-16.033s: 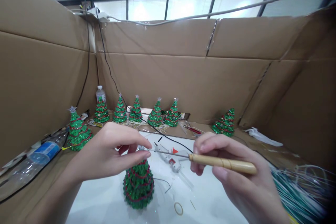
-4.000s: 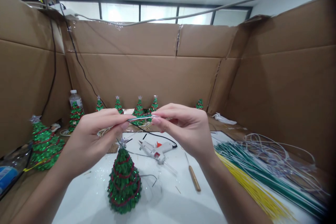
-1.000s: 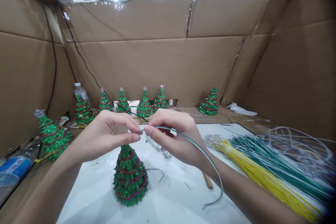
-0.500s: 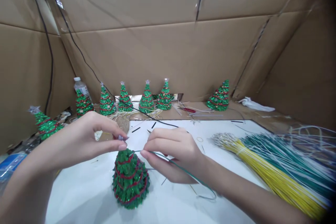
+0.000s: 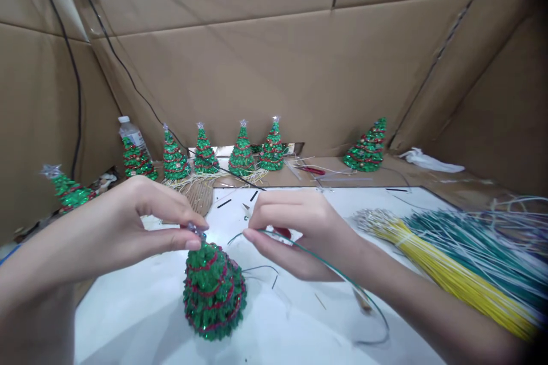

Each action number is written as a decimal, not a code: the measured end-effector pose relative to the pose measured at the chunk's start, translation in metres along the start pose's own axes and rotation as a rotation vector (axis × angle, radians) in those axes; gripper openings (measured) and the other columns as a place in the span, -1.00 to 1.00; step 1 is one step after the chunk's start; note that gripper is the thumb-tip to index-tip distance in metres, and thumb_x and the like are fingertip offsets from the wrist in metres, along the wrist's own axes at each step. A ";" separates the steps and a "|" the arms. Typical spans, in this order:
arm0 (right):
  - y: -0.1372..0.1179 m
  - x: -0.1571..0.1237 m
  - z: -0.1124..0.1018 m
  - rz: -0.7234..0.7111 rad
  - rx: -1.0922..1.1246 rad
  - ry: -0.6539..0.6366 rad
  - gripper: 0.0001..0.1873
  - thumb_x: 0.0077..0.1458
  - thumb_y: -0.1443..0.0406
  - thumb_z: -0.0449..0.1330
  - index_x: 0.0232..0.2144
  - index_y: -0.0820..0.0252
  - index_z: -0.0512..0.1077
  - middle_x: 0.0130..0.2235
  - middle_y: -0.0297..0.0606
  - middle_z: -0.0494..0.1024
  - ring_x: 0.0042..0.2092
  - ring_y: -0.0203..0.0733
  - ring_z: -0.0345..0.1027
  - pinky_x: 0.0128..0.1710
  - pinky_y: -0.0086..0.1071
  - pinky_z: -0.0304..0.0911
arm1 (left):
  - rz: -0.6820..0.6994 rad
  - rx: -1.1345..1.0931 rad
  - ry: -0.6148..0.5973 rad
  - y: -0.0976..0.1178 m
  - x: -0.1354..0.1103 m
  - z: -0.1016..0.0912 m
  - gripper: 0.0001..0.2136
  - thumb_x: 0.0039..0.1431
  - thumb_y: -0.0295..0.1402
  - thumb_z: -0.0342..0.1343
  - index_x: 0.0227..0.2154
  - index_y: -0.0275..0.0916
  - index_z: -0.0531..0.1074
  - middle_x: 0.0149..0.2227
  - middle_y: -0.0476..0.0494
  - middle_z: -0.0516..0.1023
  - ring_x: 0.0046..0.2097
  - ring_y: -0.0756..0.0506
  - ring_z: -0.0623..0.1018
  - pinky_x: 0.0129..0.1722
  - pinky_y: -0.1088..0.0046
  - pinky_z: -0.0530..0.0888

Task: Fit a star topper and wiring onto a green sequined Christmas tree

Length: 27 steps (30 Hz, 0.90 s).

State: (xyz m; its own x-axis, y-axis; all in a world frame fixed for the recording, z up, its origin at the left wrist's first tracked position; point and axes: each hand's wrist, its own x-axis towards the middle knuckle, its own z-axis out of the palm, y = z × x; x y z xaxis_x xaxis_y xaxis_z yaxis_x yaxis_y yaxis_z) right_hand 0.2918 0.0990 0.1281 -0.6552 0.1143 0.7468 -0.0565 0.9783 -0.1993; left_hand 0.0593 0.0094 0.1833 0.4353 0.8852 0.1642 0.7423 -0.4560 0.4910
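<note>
A small green glitter tree with red garland [image 5: 214, 291] stands on the white table top [image 5: 141, 325] in front of me. My left hand [image 5: 141, 222] is closed in a pinch on the silver star at the tree's tip. My right hand [image 5: 299, 234] is closed, pinching a thin green wire [image 5: 342, 279] near its end, just right of the treetop. The wire curves down to the right and loops onto the table.
Several finished little trees [image 5: 242, 151] line the back by the cardboard wall [image 5: 278, 68], another tree [image 5: 368, 148] at right, one tree [image 5: 64, 188] at left. A water bottle [image 5: 131, 134] stands back left. Bundles of yellow wires [image 5: 449, 285] and green wires [image 5: 479, 251] lie right. Red-handled cutters [image 5: 310, 170] lie behind.
The wire's end has lifted a little away from the treetop with my right hand. My left hand stays pinched on the star. The view has tilted downward.
</note>
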 end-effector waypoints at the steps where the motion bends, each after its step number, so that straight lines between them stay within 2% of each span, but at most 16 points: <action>1: 0.003 0.000 -0.002 0.000 -0.069 -0.031 -0.79 0.15 0.40 0.11 -0.53 0.22 0.38 -0.53 -0.37 0.39 -0.51 -0.41 0.16 -0.56 -0.47 0.02 | -0.001 -0.001 -0.006 0.000 0.000 0.000 -0.90 0.17 -0.29 0.21 -0.34 -0.03 0.64 -0.36 0.06 0.66 -0.37 0.06 0.60 -0.38 0.74 0.47; 4: 0.012 -0.004 0.001 -0.045 -0.357 -0.113 -0.77 0.17 0.37 0.07 -0.53 0.22 0.39 -0.52 -0.37 0.38 -0.53 -0.39 0.11 -0.58 -0.40 -0.10 | -0.004 0.005 -0.011 -0.001 0.000 0.000 -0.90 0.17 -0.28 0.21 -0.32 -0.01 0.64 -0.35 0.08 0.67 -0.36 0.04 0.61 -0.38 0.73 0.48; 7: 0.020 -0.011 0.013 -0.128 -0.567 -0.184 -0.74 0.20 0.37 0.06 -0.54 0.21 0.35 -0.53 -0.38 0.35 -0.57 -0.38 0.02 -0.58 -0.34 -0.21 | -0.014 0.016 -0.006 -0.001 0.000 0.000 -0.89 0.17 -0.29 0.20 -0.33 -0.01 0.64 -0.35 0.09 0.67 -0.37 0.03 0.61 -0.39 0.72 0.48; 10: 0.028 -0.018 0.029 -0.206 -0.648 -0.308 -0.77 0.22 0.42 0.04 -0.47 0.21 0.37 -0.50 -0.38 0.36 -0.56 -0.36 0.05 -0.56 -0.32 -0.24 | -0.025 0.010 -0.026 0.000 0.000 0.000 -0.88 0.17 -0.30 0.19 -0.33 -0.04 0.64 -0.33 0.07 0.67 -0.35 0.02 0.61 -0.36 0.71 0.48; 13: 0.035 -0.022 0.039 -0.200 -0.660 -0.490 -0.84 0.23 0.43 0.04 -0.35 0.20 0.40 -0.44 -0.36 0.42 -0.52 -0.34 0.16 -0.56 -0.32 -0.25 | -0.060 0.014 -0.055 0.002 0.002 -0.001 -0.86 0.19 -0.27 0.17 -0.33 -0.10 0.64 -0.32 0.05 0.67 -0.33 0.01 0.61 -0.34 0.69 0.48; 16: 0.040 -0.019 0.039 -0.081 -0.649 -0.640 -0.89 0.23 0.39 0.08 -0.25 0.20 0.41 -0.35 -0.32 0.49 -0.49 -0.33 0.25 -0.55 -0.31 -0.29 | -0.074 0.027 -0.050 0.003 0.002 -0.001 -0.84 0.20 -0.24 0.15 -0.33 -0.12 0.63 -0.32 0.03 0.67 -0.33 0.01 0.61 -0.34 0.69 0.48; 18: 0.042 -0.014 0.031 0.068 -0.639 -0.706 -0.87 0.23 0.38 0.09 -0.20 0.21 0.42 -0.27 -0.27 0.53 -0.45 -0.32 0.31 -0.54 -0.30 -0.28 | -0.066 0.030 -0.043 0.003 0.001 -0.001 -0.83 0.19 -0.24 0.16 -0.34 -0.13 0.63 -0.31 0.02 0.67 -0.32 0.00 0.61 -0.33 0.68 0.48; 22: 0.047 -0.005 0.006 0.471 -0.601 -0.762 -0.82 0.19 0.39 0.10 -0.19 0.20 0.48 -0.14 -0.18 0.57 -0.25 -0.20 0.45 -0.47 -0.34 -0.06 | -0.038 0.036 -0.041 0.001 -0.001 0.000 -0.84 0.20 -0.27 0.15 -0.34 -0.14 0.63 -0.31 0.00 0.67 -0.32 0.00 0.61 -0.32 0.67 0.49; 25: 0.056 -0.006 -0.015 0.633 -0.602 -0.772 -0.75 0.12 0.38 0.14 -0.15 0.14 0.51 -0.10 -0.20 0.59 -0.11 -0.12 0.46 -0.36 -0.36 0.09 | -0.063 0.055 -0.016 0.000 -0.001 0.001 -0.85 0.19 -0.30 0.15 -0.36 -0.12 0.63 -0.32 0.04 0.67 -0.32 0.02 0.61 -0.33 0.69 0.48; 27: 0.064 -0.010 -0.027 0.739 -0.601 -0.795 -0.68 0.08 0.38 0.14 -0.09 0.11 0.50 -0.09 -0.18 0.59 -0.10 -0.09 0.46 -0.33 -0.36 0.15 | -0.072 0.061 -0.019 -0.001 -0.001 0.001 -0.85 0.18 -0.29 0.15 -0.35 -0.12 0.63 -0.31 0.04 0.67 -0.31 0.02 0.61 -0.32 0.69 0.48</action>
State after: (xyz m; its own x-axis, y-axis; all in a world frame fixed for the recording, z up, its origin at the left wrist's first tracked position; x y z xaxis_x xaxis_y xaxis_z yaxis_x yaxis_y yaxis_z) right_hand 0.3156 0.1649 0.1248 -0.6700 0.7404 -0.0542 0.7371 0.6721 0.0708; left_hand 0.0591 0.0090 0.1821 0.3888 0.9142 0.1140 0.8012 -0.3966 0.4481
